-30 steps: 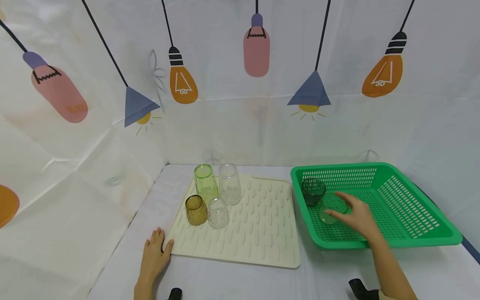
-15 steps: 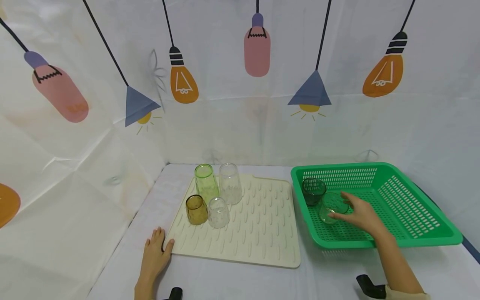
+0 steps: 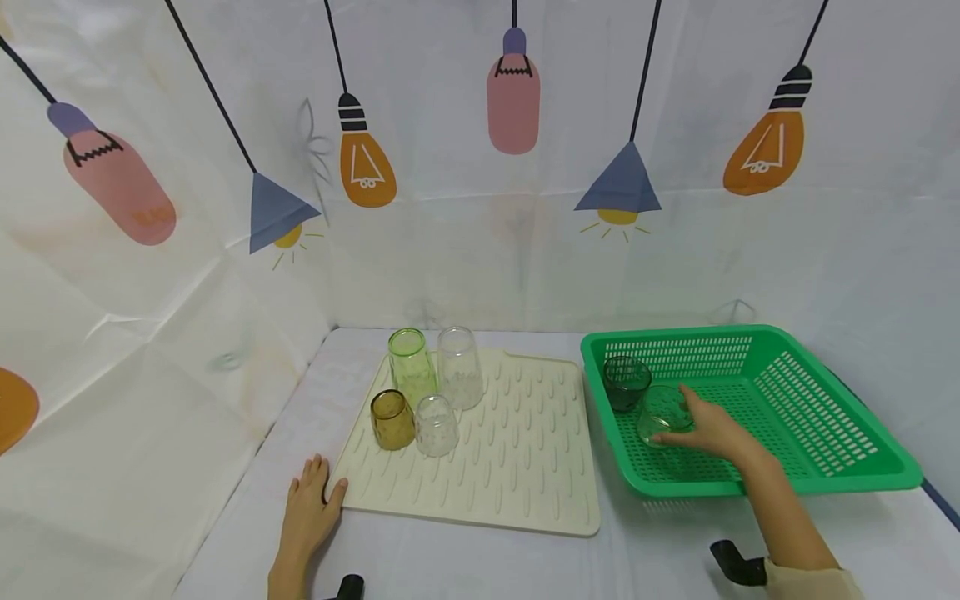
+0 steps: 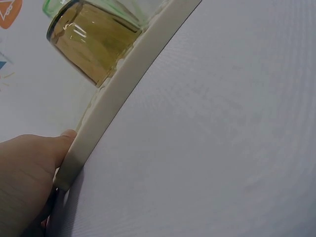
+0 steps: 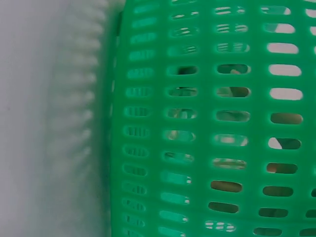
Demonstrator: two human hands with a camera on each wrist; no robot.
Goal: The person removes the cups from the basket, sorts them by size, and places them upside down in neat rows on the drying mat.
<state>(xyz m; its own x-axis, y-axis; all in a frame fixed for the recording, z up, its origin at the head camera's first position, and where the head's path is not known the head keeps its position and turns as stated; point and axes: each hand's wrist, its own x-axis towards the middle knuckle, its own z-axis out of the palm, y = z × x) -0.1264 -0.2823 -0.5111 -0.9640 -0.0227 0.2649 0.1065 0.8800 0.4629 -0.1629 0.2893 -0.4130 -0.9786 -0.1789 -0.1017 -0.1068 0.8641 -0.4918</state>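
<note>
My left hand [image 3: 311,508] rests at the near left corner of a cream draining mat [image 3: 525,450], fingers extended and thumb at its edge. In the left wrist view, that thumb [image 4: 64,140] touches the mat. In the green basket [image 3: 810,479], my right hand [image 3: 716,433] curls thumb and fingers round the right side of a see-through drinking glass [image 3: 656,412]. Its tint is hard to tell against the green. A dark glass [image 3: 627,382] stands just behind it. Basket slots [image 5: 227,140] hide most of this from the right wrist view.
Four-sided mat space holds several glasses at its left: a light green tumbler [image 3: 412,371], a tall clear one [image 3: 460,371], a short amber one [image 3: 392,421] and a short clear one [image 3: 437,427]. A patterned white sheet [image 3: 450,250] hangs behind.
My right hand has drawn slightly to the right, then settled lower, its thumb nearer the glass's front bottom. The glass has hardly moved. My left hand has stayed still.
</note>
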